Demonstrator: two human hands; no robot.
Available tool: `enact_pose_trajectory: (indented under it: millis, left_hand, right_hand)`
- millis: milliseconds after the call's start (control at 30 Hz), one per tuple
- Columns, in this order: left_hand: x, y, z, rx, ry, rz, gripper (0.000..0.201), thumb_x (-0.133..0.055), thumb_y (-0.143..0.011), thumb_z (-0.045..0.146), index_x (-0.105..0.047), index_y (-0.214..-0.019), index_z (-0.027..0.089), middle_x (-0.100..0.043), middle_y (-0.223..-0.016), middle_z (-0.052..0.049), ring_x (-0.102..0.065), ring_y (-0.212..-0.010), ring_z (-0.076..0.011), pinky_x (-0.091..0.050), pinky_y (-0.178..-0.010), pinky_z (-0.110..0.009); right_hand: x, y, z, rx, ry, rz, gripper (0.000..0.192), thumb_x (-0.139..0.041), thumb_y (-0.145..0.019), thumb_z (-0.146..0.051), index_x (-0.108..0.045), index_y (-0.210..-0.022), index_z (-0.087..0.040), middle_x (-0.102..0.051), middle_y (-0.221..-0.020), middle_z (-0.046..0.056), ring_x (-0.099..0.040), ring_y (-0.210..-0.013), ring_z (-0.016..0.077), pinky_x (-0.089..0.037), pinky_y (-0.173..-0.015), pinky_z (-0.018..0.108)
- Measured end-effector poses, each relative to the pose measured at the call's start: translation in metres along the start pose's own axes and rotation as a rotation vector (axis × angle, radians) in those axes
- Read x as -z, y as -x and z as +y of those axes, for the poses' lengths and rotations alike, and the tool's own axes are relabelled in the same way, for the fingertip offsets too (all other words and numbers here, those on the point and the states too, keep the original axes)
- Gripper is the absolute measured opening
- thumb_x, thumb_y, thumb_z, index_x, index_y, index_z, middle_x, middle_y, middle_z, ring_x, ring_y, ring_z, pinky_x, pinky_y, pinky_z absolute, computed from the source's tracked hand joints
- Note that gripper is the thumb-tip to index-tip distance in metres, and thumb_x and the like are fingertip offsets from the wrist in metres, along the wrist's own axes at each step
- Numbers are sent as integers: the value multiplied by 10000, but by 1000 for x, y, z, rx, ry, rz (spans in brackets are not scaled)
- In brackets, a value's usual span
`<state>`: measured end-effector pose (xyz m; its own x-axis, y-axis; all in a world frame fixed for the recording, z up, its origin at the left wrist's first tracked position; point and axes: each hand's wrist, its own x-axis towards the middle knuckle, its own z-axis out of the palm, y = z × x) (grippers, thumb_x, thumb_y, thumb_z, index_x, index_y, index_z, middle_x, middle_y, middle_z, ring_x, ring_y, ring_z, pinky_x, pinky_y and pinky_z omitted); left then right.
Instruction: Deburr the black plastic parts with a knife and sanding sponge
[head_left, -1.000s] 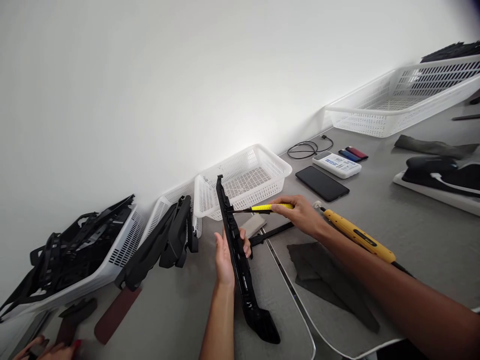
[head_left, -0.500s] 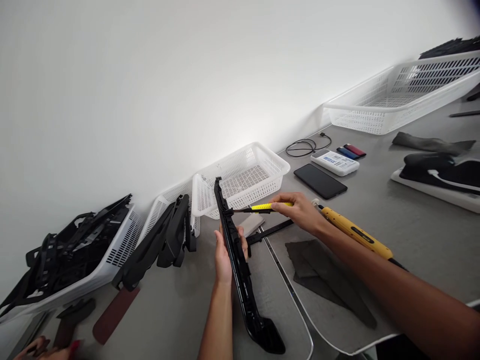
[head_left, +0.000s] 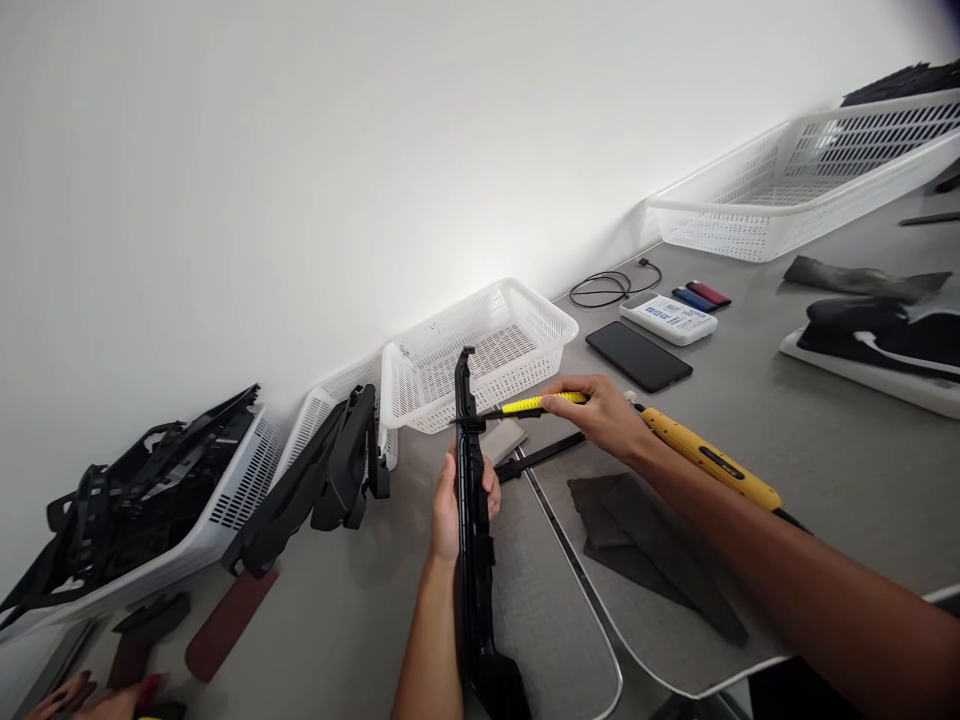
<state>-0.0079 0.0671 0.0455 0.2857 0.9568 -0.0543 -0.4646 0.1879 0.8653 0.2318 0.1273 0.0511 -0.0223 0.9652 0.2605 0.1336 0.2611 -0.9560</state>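
Left hand [head_left: 450, 500] clamped round long black part [head_left: 470, 480], held upright over near desk [head_left: 787, 430], top end pointing far, bottom end running off near edge of frame. Right hand [head_left: 600, 415] pinching yellow tool [head_left: 536, 403], dark tip touching part just above left grip. Both grips closed, each on its own thing.

Just behind part: small grey block [head_left: 504, 440] and thin black strip [head_left: 540, 455] flat on desk. Right of part: dark cloth [head_left: 645, 530] on pale mat [head_left: 675, 640]. Yellow driver [head_left: 709, 462] lying beside right wrist, partly under forearm.

Far of hands: small white basket [head_left: 480, 345], second basket [head_left: 322, 410] left of it with black parts [head_left: 330, 480] leaning on it. Far left: tray [head_left: 225, 510] piled with black frames [head_left: 127, 490]. Brown strip [head_left: 229, 610] flat on desk near it.

Far right: phone [head_left: 637, 355], white box [head_left: 667, 318], two small coloured sticks [head_left: 701, 296], coiled cable [head_left: 607, 290], big white basket [head_left: 810, 180].

Bottom left corner: another person's hand [head_left: 82, 700], barely in frame.
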Motion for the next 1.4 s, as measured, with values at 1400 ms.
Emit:
enact_pose_trajectory:
  millis: [1400]
  left_hand:
    - [2,1,0,-48,34,-28,528,-578,-947,742,-590,-894,216,-520,-702,14,-473,-567,-122,-379,-507,-222]
  right_hand:
    - [1,1,-7,-37,36,126,458,-642,-852,-596,-740,-751,-159,-564,-646,7,-443,-622,160,-313,-586,303]
